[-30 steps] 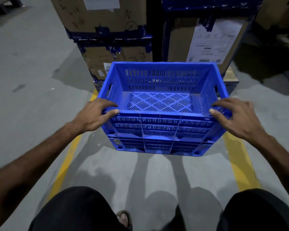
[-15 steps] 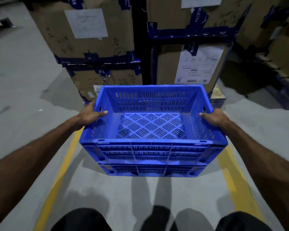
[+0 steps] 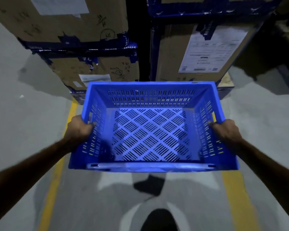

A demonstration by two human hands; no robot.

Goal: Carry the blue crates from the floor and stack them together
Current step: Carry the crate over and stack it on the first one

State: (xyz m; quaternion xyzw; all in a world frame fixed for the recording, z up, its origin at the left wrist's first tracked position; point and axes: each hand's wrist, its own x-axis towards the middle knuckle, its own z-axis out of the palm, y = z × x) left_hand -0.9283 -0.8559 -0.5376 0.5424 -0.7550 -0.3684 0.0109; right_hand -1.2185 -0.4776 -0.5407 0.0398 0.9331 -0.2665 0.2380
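An empty blue crate [image 3: 150, 95] with slotted walls and a perforated floor hangs level in the air in front of me, above the grey concrete floor. My left hand [image 3: 78, 130] grips its left side wall, fingers curled through the handle slot. On the opposite wall, my right hand [image 3: 227, 132] grips the same way at the right handle slot. I look straight down into the crate. No other blue crate is in view.
Tall cardboard boxes [image 3: 93, 69] wrapped with dark blue tape stand just beyond the crate, left and right [image 3: 187, 52] of a dark gap. Two yellow floor lines [image 3: 52, 189] run toward me on either side. Open concrete lies to the left.
The crate has risen from the floor and come closer to me. Both hands moved from the near rim corners to the side handles and now carry it.
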